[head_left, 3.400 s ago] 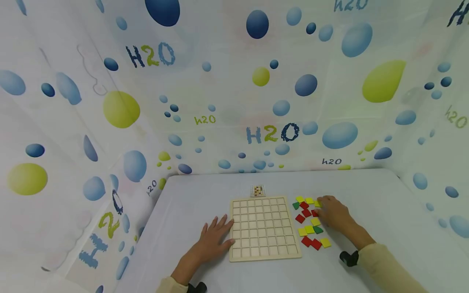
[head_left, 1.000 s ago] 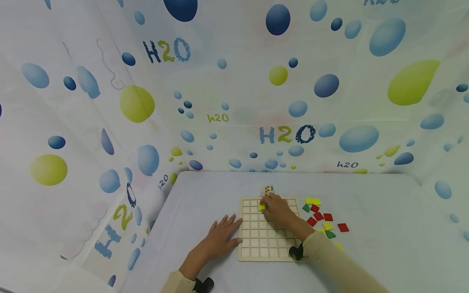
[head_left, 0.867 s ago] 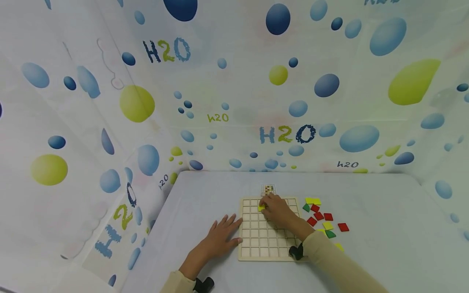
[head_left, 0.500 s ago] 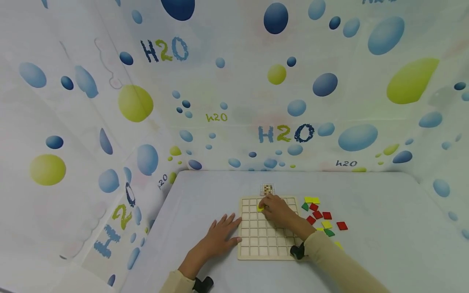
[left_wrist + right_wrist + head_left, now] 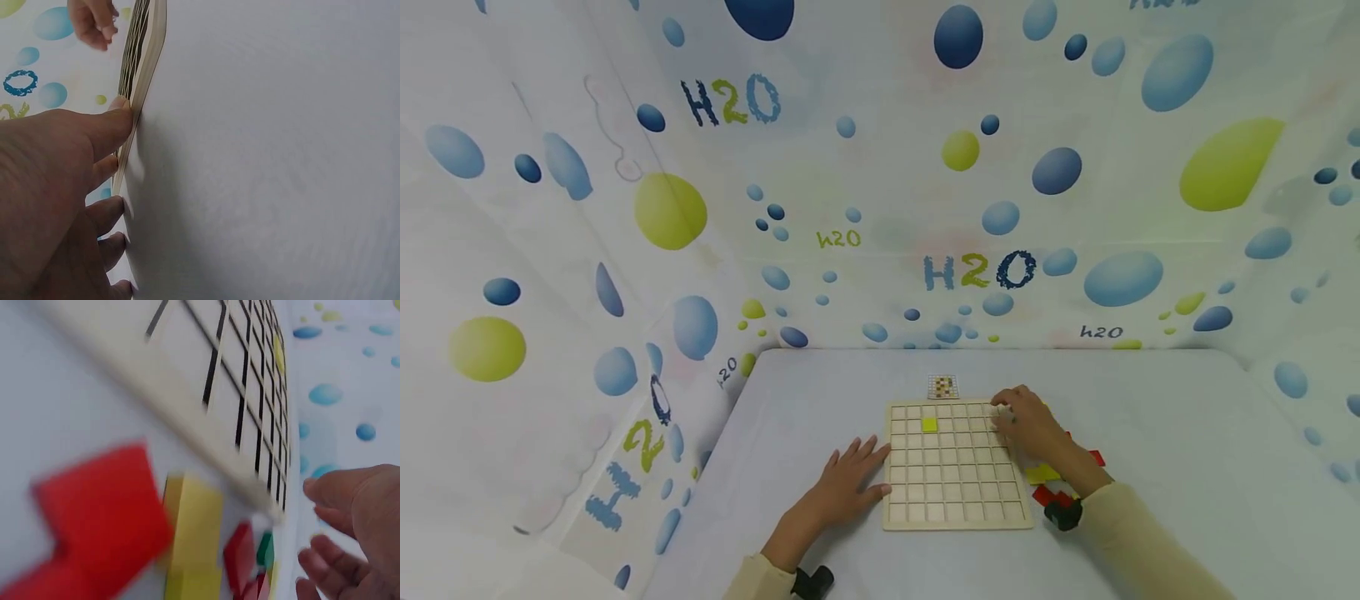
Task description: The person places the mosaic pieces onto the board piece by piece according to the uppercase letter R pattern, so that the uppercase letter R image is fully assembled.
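Observation:
A pale wooden grid board (image 5: 955, 492) lies on the white table, with one yellow square tile (image 5: 929, 424) in a cell of its second row. My left hand (image 5: 848, 483) touches the board's left edge, fingers spread; the left wrist view shows its thumb (image 5: 112, 131) against the rim. Over the board's upper right edge hovers my right hand (image 5: 1033, 429), fingers loosely bent and nothing seen between them. Beneath and beside it lie loose red tiles (image 5: 1052, 497), yellow tiles (image 5: 1042, 474) and, in the right wrist view, a green tile (image 5: 265, 550); the hand and forearm hide some.
A small printed pattern card (image 5: 943, 387) lies just behind the board. A white curtain (image 5: 880, 167) with blue and green drops rises behind the table. Black wrist cameras (image 5: 1063, 514) sit on both wrists.
My right hand brought a yellow tile from the right side to the board, let it go in a cell, and has moved back right toward the loose tiles. My left hand stays put.

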Demonstrator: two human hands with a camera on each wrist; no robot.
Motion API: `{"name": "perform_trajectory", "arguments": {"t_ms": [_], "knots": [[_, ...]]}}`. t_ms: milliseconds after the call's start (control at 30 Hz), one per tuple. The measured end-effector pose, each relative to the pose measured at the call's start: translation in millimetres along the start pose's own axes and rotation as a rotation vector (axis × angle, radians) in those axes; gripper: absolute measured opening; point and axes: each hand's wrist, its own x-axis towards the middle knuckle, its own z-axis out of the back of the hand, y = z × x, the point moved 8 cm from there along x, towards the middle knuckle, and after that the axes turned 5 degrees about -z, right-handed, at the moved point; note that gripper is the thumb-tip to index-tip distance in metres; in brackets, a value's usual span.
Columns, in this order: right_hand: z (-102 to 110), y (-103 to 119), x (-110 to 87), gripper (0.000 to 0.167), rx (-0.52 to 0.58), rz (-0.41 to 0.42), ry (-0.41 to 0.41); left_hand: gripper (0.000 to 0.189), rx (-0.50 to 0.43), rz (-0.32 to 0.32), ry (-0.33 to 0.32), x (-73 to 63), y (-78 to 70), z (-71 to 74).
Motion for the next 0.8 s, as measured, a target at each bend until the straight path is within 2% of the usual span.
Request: {"name": "perform_trajectory", "arguments": {"t_ms": [100, 233, 400, 600, 800], "knots": [[11, -25, -6.1, 0.036, -0.039, -0.121, -0.04, 0.068, -0.001, 0.005, 0.001, -1.2, 2.5, -0.4], [11, -49, -11.3, 0.038, -0.108, -0.22, -0.011, 0.068, -0.013, 0.01, -0.001, -3.6, 3.7, 0.3], [10, -57, -11.7, 0.031, -0.111, -0.232, 0.042, 0.068, -0.022, 0.013, 0.0, -4.7, 3.6, 1.6], [20, -64, -12.6, 0.039, -0.059, -0.258, 0.051, 0.068, -0.019, 0.006, 0.011, -2.4, 3.3, -0.9], [30, -78, -15.1, 0.04, -0.093, -0.312, 0.042, 0.068, -0.01, 0.003, 0.007, -1.2, 3.9, -1.5]]}}
